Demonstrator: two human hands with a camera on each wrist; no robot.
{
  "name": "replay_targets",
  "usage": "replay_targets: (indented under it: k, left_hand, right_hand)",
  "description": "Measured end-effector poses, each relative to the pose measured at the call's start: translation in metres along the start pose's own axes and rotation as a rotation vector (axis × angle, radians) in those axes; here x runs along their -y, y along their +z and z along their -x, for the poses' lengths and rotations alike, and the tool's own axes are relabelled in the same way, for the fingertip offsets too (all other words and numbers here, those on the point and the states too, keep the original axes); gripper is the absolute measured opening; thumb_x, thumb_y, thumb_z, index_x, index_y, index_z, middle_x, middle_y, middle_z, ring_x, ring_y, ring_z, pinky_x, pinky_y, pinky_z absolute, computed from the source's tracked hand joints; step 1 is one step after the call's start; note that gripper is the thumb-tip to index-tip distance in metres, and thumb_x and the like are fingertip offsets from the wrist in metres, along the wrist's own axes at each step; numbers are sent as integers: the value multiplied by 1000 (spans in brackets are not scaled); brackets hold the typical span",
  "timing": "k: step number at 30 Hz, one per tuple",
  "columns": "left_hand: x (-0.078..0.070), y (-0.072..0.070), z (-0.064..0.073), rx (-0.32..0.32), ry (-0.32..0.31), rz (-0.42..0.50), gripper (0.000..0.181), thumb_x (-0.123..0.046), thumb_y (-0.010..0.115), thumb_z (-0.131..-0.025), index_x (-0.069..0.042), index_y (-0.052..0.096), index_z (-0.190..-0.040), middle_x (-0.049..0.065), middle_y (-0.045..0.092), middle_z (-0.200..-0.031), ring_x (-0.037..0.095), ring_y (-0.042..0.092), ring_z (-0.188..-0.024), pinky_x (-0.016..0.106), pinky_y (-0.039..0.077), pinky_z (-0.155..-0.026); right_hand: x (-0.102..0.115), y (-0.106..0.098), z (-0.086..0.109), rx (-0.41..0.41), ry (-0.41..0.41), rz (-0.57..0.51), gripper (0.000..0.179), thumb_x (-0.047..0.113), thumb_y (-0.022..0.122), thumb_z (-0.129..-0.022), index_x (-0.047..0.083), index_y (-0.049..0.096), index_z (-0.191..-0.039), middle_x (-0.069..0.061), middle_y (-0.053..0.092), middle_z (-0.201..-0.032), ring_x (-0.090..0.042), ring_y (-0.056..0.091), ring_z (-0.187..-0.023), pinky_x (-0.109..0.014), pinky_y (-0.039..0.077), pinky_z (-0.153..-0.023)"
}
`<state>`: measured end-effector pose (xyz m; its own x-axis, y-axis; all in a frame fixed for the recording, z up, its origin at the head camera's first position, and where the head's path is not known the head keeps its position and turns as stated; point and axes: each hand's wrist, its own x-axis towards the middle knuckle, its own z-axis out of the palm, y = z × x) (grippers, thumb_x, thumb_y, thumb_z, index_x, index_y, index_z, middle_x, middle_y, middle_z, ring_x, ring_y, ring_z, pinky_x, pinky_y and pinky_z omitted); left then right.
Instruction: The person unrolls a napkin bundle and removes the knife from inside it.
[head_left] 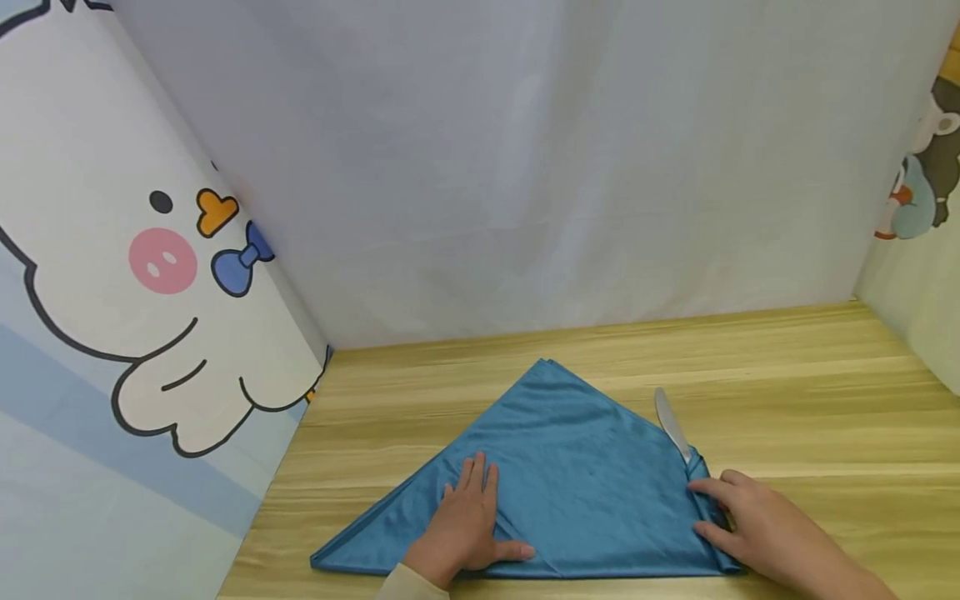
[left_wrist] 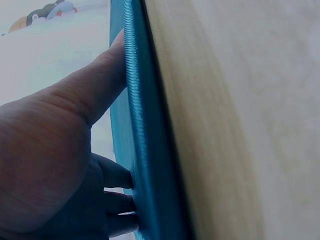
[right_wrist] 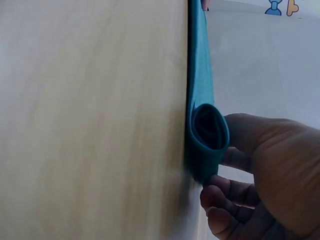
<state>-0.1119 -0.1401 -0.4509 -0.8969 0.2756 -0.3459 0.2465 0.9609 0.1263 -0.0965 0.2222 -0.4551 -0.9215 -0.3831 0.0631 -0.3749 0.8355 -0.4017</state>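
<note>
A shiny blue cloth napkin (head_left: 577, 467), folded to a point at the far side, lies on the table. Its right end is turned into a small roll (right_wrist: 210, 127), whose open end shows in the right wrist view. Out of the top of that roll sticks the silver blade of a table knife (head_left: 670, 421); the rest of the knife is hidden in the cloth. My left hand (head_left: 465, 525) rests flat on the napkin's left part, thumb spread near the front edge. With thumb and fingers, my right hand (head_left: 765, 525) holds the rolled end.
The wood-grain table (head_left: 795, 383) extends behind and to the right of the napkin. A pale curtain (head_left: 562, 167) hangs along the back edge. Printed cartoon panels stand at the left (head_left: 90, 292) and right (head_left: 922, 275).
</note>
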Motion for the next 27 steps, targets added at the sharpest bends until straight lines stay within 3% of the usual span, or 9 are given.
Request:
replay_targets:
  k: [5,17,27]
  left_hand:
    - [1,0,0,-6,2,-2,119,-82,49,-61,-4,19,-146,18,6,-150,33,7,-136,57,25,-99]
    - [0,0,-1,7,1,-1,119,-83,48,-60,-5,20,-146,17,6,-151,32,6,-137,57,24,-99]
    - [-1,-1,-1,8,-12,-3,119,-83,48,-60,-6,20,-146,17,6,-151,32,7,-137,56,24,-100]
  right_hand:
    - [3,1,-3,40,62,6,39,30,75,-73,14,65,-108,6,51,-84,-7,43,-67,-29,41,-61]
    - [7,1,-2,35,133,24,36,18,68,-69,15,63,-104,2,50,-80,-12,43,-66,-33,40,-61]
    - [7,-1,-4,32,170,-8,37,15,67,-66,16,62,-102,-3,57,-90,-15,47,-72,-35,41,-62]
